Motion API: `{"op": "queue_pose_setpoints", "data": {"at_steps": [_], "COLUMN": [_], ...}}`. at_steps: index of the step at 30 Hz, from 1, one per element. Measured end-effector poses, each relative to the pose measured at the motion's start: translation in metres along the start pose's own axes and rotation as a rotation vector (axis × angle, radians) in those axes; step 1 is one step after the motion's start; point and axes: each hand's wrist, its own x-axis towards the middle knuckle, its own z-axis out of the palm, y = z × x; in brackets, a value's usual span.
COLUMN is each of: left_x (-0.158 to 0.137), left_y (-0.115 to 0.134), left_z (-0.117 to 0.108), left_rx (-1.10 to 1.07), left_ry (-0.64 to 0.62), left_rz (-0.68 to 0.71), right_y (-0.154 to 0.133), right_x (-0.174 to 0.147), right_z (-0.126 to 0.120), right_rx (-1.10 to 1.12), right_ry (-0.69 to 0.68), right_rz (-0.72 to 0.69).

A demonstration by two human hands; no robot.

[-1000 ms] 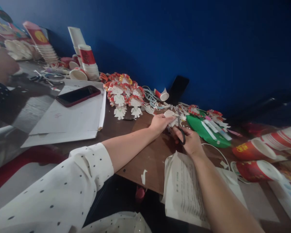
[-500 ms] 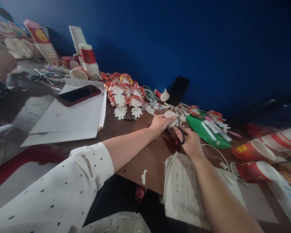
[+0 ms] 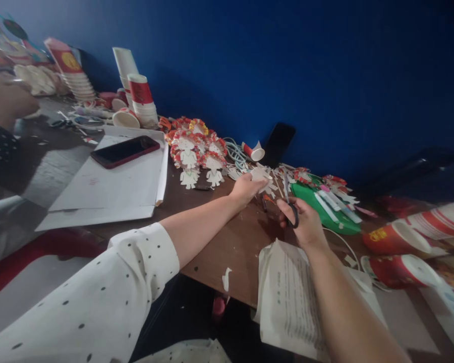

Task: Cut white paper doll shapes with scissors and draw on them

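My left hand point(image 3: 247, 188) is closed on a white paper cutout point(image 3: 264, 180) with strip-like edges, held above the brown table point(image 3: 219, 242). In my right hand point(image 3: 302, 219) is a pair of scissors point(image 3: 294, 214) with black handles, fingers wrapped round the loops. The blades point up and away, just right of the cutout and apart from it. Paper scraps lie behind both hands. Left of my left hand is a pile of white paper dolls point(image 3: 214, 169) with red and orange frilled hair.
Phones lie on a white box point(image 3: 98, 194) and lean on the blue wall point(image 3: 282, 143). Stacked paper cups point(image 3: 142, 101) stand at the back left, others point(image 3: 397, 234) at the right. Pens rest on a green sheet point(image 3: 318, 206). Another person's hand point(image 3: 9, 98) is far left.
The scissors were at the paper; now my right hand has drawn them away to the right and slightly nearer. My left hand has shifted slightly left with the paper cutout.
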Motion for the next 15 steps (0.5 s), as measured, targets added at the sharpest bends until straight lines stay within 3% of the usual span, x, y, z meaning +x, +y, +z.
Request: {"op": "queue_pose_setpoints", "data": {"at_steps": [8,15], "left_x": [0.0028,0.0041], "left_y": [0.0046,0.0026], "left_z": [-0.0048,-0.0046], "left_rx": [-0.043,0.067], "left_ry": [-0.113,-0.133], "left_rz": [-0.021,-0.024], "right_y": [-0.0013,-0.0013], "right_x": [-0.0007,-0.0014], "right_z": [0.0042,0.0037], "right_rx": [-0.092,-0.048], "right_ry": [-0.160,-0.164], "right_rz": [0.068,0.080]}}
